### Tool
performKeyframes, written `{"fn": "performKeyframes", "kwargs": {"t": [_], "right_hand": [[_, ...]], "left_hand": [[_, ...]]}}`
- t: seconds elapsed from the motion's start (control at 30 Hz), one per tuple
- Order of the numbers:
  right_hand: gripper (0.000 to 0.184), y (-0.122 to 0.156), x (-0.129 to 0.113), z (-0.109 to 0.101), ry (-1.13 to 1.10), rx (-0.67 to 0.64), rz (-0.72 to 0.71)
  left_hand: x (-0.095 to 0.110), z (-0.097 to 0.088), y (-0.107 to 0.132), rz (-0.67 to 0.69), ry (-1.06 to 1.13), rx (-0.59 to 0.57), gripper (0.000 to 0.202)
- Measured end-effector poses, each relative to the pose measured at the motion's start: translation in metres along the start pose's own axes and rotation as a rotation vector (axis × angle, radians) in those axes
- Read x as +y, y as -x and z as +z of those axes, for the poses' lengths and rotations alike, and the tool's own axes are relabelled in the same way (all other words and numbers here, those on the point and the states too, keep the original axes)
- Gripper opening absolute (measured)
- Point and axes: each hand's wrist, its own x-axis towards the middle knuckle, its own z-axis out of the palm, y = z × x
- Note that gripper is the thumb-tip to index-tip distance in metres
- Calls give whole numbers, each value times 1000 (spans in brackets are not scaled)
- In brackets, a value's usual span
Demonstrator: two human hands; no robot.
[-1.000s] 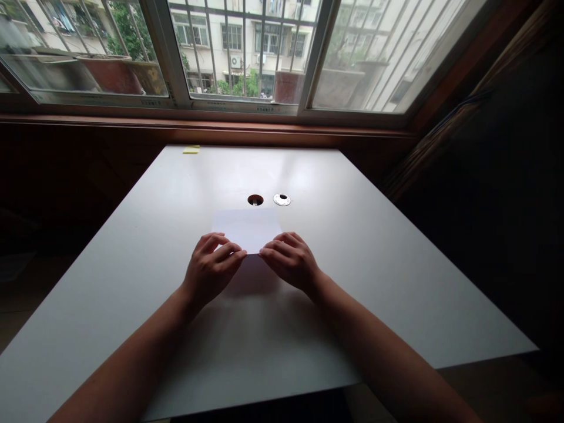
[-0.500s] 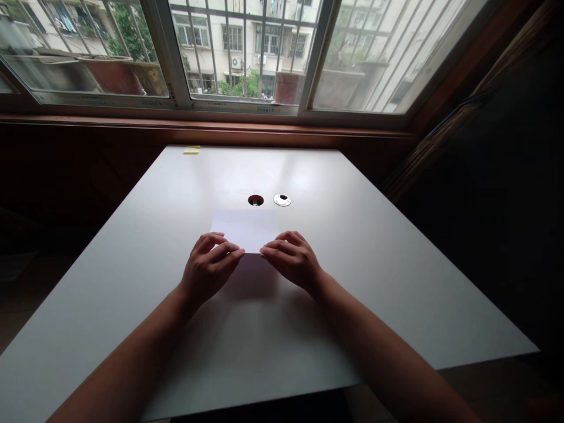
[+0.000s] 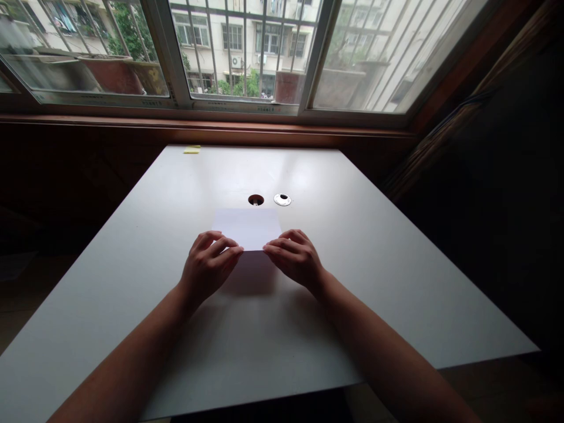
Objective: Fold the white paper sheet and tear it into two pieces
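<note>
A sheet of white paper (image 3: 249,226) is held above the white table, its near edge raised and casting a shadow on the tabletop below. My left hand (image 3: 210,258) pinches that near edge at its left part between thumb and fingers. On the right part of the same edge, my right hand (image 3: 297,255) pinches the paper in the same way. A short stretch of edge shows between the two sets of fingertips. The thumbs are mostly hidden behind the fingers.
The white table (image 3: 145,252) stands against a windowed wall. Beyond the paper are a round cable hole (image 3: 256,200) and its loose cover (image 3: 282,200). A yellow sticky note pad (image 3: 192,150) lies at the far left edge. A dark curtain (image 3: 497,117) hangs at the right.
Both hands and the paper have shifted very slightly up in view, and my fingertips are a little farther apart along the near edge. The grip stays the same.
</note>
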Motion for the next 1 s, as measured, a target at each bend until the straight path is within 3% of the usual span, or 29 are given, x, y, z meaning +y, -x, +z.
{"fn": "performKeyframes", "kwargs": {"t": [0.4,1.0], "right_hand": [[19,-4,-13,8,-18,-57,-58],[19,1,-2,0,9,-25,-12]], "left_hand": [[14,3,-3,21,76,2,20],[6,0,0,-5,37,0,19]]}}
